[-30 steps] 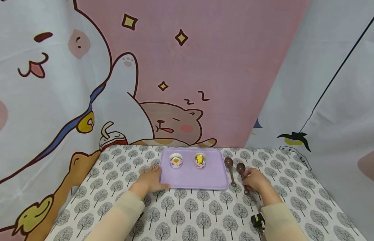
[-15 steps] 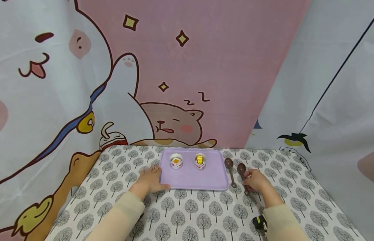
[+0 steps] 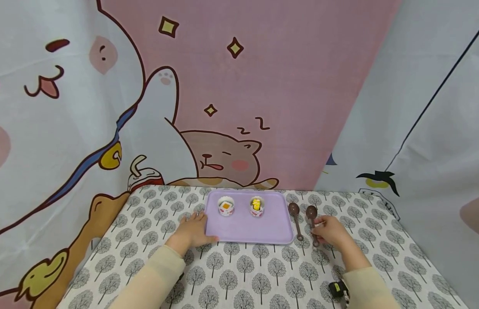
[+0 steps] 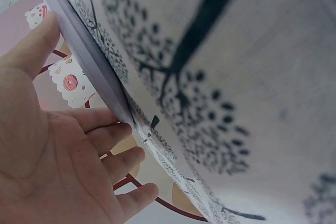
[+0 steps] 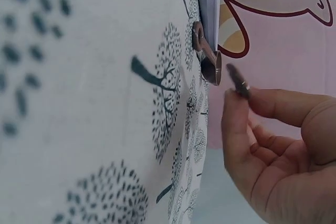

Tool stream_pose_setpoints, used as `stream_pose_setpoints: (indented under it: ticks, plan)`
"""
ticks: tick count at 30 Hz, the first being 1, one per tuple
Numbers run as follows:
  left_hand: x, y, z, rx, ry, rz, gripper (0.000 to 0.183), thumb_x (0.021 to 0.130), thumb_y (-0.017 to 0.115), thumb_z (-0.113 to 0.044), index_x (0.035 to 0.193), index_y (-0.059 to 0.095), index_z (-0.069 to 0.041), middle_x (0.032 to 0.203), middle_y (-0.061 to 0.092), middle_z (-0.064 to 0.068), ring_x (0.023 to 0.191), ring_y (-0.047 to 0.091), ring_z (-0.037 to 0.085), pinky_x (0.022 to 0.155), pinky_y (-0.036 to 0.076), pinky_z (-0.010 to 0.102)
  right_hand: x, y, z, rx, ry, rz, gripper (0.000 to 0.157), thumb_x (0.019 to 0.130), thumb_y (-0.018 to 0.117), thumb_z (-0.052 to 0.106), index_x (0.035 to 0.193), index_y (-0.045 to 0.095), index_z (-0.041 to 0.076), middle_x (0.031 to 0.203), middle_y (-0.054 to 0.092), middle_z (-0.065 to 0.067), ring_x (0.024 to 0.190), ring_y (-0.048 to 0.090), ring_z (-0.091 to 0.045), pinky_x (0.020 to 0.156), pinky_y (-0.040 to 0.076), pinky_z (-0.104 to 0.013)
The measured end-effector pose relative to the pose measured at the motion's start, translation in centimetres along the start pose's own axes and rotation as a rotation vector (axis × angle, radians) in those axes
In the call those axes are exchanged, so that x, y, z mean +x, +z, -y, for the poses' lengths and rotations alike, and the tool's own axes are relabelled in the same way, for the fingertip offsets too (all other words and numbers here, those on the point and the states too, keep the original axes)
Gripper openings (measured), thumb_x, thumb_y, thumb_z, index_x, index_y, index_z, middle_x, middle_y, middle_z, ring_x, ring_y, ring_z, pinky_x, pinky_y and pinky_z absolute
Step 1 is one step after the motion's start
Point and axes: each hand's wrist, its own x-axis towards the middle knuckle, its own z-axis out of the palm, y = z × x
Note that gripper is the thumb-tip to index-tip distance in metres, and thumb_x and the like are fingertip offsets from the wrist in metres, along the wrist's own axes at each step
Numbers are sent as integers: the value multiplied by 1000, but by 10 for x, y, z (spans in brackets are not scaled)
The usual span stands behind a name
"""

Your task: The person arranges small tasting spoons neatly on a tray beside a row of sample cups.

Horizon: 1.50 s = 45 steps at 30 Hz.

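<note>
My right hand (image 3: 331, 234) pinches the handle of a brown spoon (image 3: 311, 212) between thumb and forefinger. In the right wrist view that handle (image 5: 239, 81) shows its end at the fingertips, above the cloth. A second brown spoon (image 3: 294, 209) lies to its left, beside a lilac tray (image 3: 251, 231). At the tray's near left corner, my left hand (image 3: 191, 231) rests with fingers spread and thumb along the front rim. On the tray stand two patterned paper cups, one with a white and orange piece (image 3: 226, 207), the other with a yellow piece (image 3: 256, 204).
A cloth printed with trees (image 3: 243, 274) covers the table. A cartoon curtain (image 3: 278, 107) hangs directly behind the far edge. Black straps (image 3: 337, 289) show at the right wrist.
My right hand has shifted slightly right, and the spoon in its fingers has turned a little more upright in the view. The left hand and tray stay where they were.
</note>
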Motion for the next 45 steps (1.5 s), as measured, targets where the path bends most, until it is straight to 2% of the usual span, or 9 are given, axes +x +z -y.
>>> stream_pose_setpoints:
  ticks: [4,21,41,45]
  plan:
    - [0,-1,0,-9,3,-5,103,83,67,-67,150,38,6,158,34,23,146,28,46,116,18,67,-3,-1,2,52,-14,7,40,91,65,-4,125,50,-17,91,64,-18,71,65,-21,65,61,-33]
    - [1,1,0,-28,4,-14,102,83,68,-66,150,38,6,158,34,22,145,28,46,116,18,66,-13,-2,23,143,-114,-4,44,93,65,-3,129,47,-18,99,66,-24,75,68,-20,72,62,-32]
    - [0,0,-1,-29,-2,-5,102,82,68,-66,150,39,5,158,33,22,146,27,45,117,17,65,-18,19,50,208,-175,-39,43,92,66,0,131,52,-13,100,66,-20,79,69,-27,72,62,-30]
    - [1,0,-1,-27,-1,-5,102,83,68,-66,150,39,5,158,33,22,146,27,45,117,17,65,-17,23,56,242,-177,-39,40,91,67,-2,128,54,-13,97,65,-18,75,69,-24,72,62,-31]
